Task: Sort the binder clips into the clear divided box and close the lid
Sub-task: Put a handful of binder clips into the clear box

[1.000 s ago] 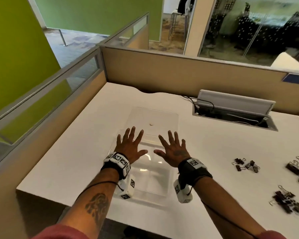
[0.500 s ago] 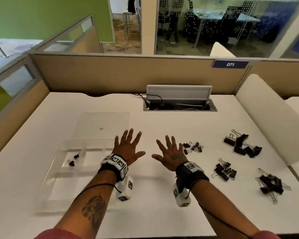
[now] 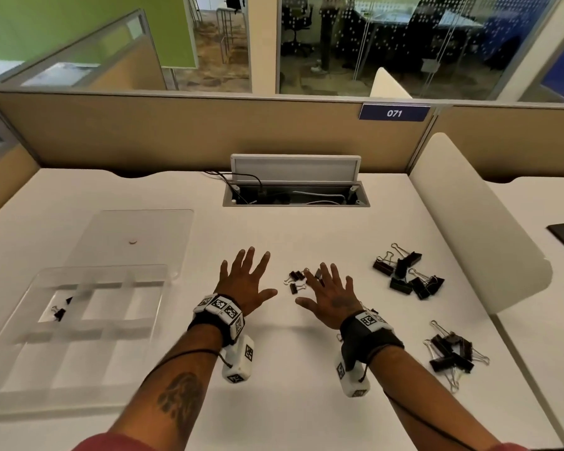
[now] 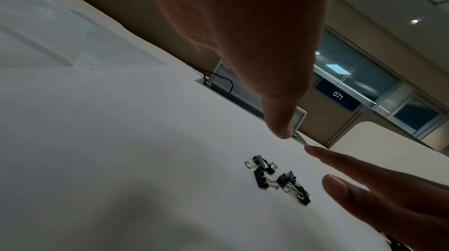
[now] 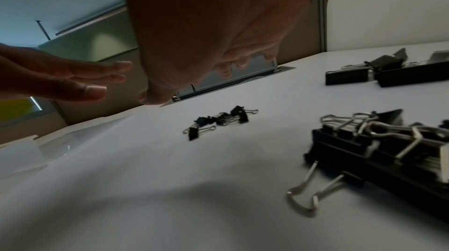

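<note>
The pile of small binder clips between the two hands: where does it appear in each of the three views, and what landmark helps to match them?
Head: the small binder clips lie at centre, just beyond the right hand, partly hidden by its fingers.
Left wrist: lower right of centre, on the white desk.
Right wrist: at centre, beyond the blurred larger clips.
Shared landmark: the open cable hatch in the desk, behind the pile.

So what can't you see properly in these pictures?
- Small binder clips: in the head view the right hand covers part of the pile, so no sure count.
- Clips in the clear divided box: too small and blurred to count in the head view.
- Clear divided box: its near edge is smeared in the head view.
- Medium binder clips: cut off by the right wrist picture's edge.
</note>
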Available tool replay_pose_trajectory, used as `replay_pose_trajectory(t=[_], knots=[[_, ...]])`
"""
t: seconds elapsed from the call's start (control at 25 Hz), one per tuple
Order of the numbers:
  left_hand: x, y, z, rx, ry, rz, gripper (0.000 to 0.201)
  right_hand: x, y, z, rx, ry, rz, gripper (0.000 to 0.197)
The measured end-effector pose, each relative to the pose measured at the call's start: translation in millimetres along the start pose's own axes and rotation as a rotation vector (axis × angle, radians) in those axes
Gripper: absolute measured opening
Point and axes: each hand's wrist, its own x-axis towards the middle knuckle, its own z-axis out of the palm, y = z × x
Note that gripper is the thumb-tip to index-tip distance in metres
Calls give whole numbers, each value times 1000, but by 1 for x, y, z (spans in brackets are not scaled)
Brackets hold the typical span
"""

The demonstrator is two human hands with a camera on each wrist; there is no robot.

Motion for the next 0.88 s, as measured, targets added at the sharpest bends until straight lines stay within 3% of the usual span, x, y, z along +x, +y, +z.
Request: replay_pose_trajectory(t=[0.52,0.72,0.88], knots=[[46,26,12,-29,-86,62,84,28,41,3,96,-51,1,70],[61,32,16,-42,-104,88,90,46,42,2,139,16,-32,53],[70,35,26,-66,-148,98,90,59,37,6,116,-59,-33,53]])
